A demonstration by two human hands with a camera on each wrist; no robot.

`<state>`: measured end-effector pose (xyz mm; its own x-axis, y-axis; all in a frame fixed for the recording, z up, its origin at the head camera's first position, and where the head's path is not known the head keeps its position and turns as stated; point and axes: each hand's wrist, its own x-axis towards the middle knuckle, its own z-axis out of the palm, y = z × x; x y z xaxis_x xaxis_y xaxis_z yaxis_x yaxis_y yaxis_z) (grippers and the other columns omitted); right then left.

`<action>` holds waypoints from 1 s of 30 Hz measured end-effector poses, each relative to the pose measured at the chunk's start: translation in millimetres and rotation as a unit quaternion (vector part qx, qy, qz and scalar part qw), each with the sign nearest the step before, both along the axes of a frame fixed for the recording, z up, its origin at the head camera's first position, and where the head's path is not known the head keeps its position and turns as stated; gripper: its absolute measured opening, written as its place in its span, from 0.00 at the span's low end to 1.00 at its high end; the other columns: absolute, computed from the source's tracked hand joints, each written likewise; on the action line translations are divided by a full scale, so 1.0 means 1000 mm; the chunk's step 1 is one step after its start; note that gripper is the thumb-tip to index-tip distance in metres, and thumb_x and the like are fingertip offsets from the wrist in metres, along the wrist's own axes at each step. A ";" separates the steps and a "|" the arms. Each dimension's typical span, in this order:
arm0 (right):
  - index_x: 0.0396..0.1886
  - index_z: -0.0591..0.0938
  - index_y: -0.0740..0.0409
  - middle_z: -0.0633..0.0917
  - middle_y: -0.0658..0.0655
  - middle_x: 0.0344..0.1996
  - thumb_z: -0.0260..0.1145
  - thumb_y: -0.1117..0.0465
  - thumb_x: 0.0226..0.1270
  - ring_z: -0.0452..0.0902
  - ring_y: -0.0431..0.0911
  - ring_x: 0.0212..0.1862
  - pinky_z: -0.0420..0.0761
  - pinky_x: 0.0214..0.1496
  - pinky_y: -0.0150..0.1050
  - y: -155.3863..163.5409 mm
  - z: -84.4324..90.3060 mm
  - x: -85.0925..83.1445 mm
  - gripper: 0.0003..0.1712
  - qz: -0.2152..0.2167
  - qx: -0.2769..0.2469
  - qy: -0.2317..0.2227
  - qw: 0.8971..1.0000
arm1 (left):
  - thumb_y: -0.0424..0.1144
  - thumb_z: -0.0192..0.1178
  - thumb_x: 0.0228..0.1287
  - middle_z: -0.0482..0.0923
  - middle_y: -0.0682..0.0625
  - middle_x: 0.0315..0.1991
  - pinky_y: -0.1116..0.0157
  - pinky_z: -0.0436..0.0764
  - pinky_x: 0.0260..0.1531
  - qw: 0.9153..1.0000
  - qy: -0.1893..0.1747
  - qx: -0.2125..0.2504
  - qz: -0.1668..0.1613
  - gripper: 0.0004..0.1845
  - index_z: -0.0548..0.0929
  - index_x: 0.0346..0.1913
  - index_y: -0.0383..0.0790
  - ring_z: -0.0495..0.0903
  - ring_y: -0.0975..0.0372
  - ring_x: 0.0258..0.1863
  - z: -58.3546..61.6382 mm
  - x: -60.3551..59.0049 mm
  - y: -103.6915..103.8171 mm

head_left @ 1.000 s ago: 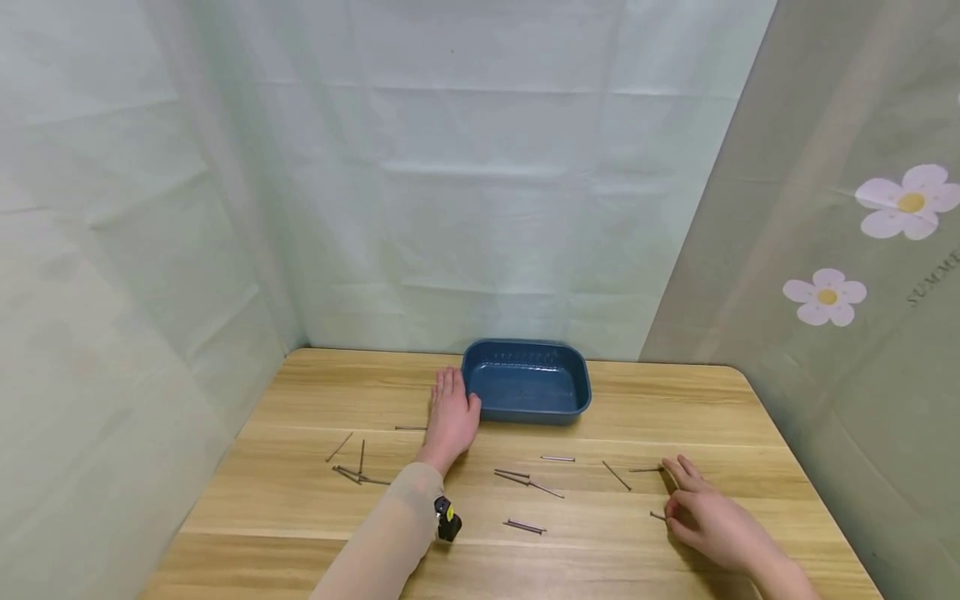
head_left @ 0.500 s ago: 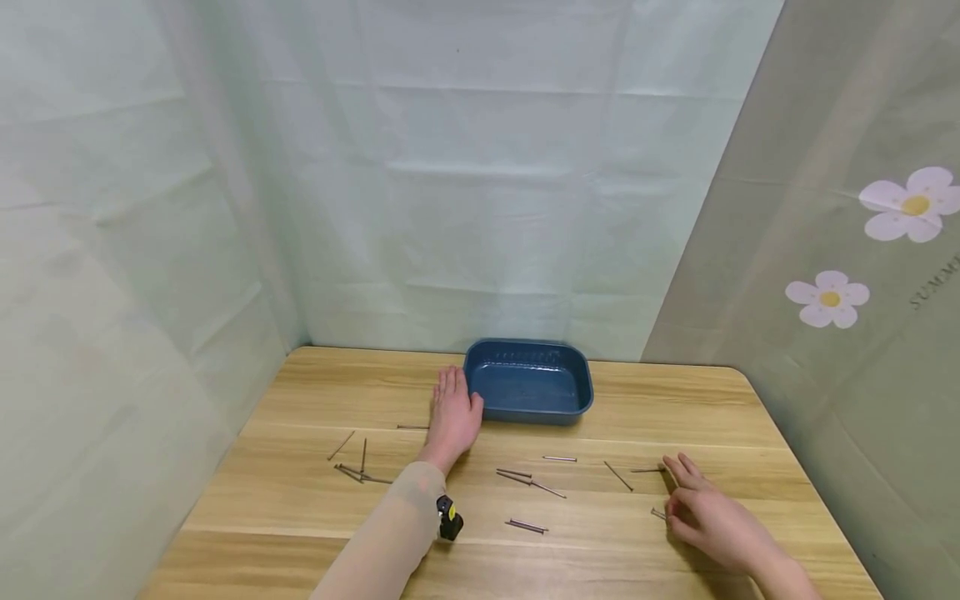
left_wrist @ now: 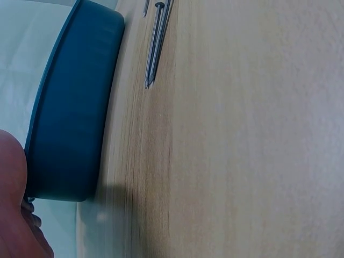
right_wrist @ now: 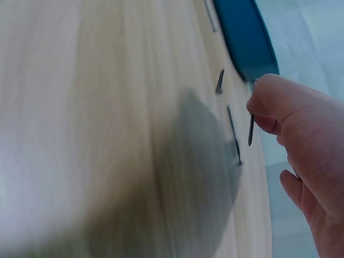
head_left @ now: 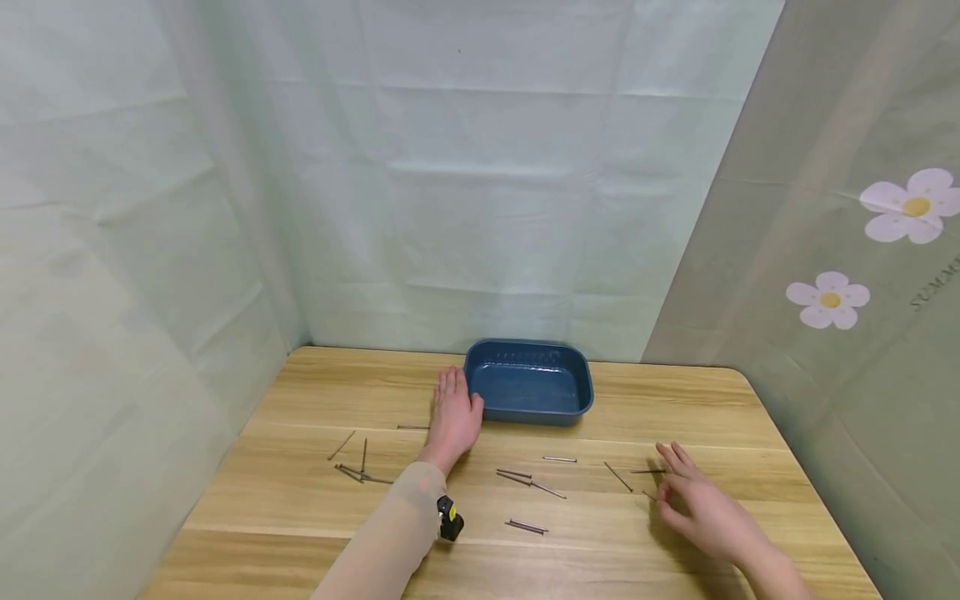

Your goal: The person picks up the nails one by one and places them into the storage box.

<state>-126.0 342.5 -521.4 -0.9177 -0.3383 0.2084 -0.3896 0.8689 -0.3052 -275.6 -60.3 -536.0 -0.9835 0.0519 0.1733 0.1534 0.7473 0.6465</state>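
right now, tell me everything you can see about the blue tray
The blue tray is a shallow rectangular tub with rounded corners and a raised rim, seemingly dark blue plastic, with fine ribs along its inner far wall. It sits flat and upright at the back middle of the wooden table, near the curtain. Nothing shows inside it. The left hand lies flat beside its left end, up against the wall. Loose nails lie in front, apart from it.

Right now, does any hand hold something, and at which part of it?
The right hand pinches one nail near its upper end, lifted off the table. The left hand holds nothing; it lies flat beside the blue tray.
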 end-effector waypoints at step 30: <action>0.30 0.79 0.48 0.67 0.75 0.77 0.68 0.66 0.65 0.54 0.73 0.81 0.65 0.74 0.72 -0.078 0.033 -0.044 0.08 -0.069 -0.116 0.004 0.991 | 0.40 0.45 0.84 0.47 0.29 0.85 0.41 0.48 0.82 1.000 -0.011 -0.007 -0.008 0.35 0.54 0.82 0.21 0.43 0.39 0.85 0.002 -0.003 -0.001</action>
<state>-170.3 264.6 -488.1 -0.9497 -0.1522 0.2736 -0.2756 0.8211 -0.4999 -278.8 -60.8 -534.5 -0.9860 0.0709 0.1509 0.1520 0.7537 0.6394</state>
